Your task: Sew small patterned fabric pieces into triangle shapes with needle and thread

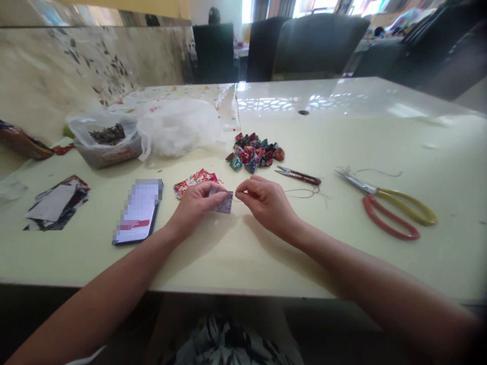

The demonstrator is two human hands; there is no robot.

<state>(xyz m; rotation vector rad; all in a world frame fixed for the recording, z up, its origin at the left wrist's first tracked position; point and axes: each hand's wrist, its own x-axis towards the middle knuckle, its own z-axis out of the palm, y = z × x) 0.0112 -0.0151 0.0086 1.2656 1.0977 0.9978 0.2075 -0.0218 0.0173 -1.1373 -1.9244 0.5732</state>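
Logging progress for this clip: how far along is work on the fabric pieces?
Done, apparently: a pile of small colourful puffy fabric shapes. In hand: the left hand holds a pale folded fabric piece; the right hand pinches tan thread at it. Left: flat red patterned fabric squares beside it.

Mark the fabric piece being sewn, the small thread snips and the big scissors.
fabric piece (225,205): head view, its lower right corner.
thread snips (303,177): head view, the red handle.
scissors (375,191): head view, the pivot.

Phone (139,210) left of fabric piece (225,204), snips (299,176) and scissors (388,208) right, pile (254,149) behind, all on table (361,137)
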